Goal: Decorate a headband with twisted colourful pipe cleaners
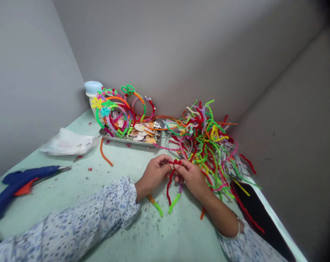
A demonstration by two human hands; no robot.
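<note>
Between my two hands is a red pipe cleaner (169,187), bent into small loops at the top, with one end hanging down. My left hand (155,173) pinches it from the left with thumb and forefinger. From the right, my right hand (192,178) pinches the same loops, its fingertips close to the left ones. Below the hands, a green and purple pipe cleaner piece (175,203) slants down; its upper part is hidden by my right hand. An orange and green pipe cleaner end (156,207) shows beside my left wrist.
A metal tray (127,141) holds flat decorative pieces, with colourful headbands (118,105) standing in it. Loose pipe cleaners (208,145) pile up at the right. A blue glue gun (28,176), a white plastic bag (69,142) and a lidded bottle (93,89) are at the left.
</note>
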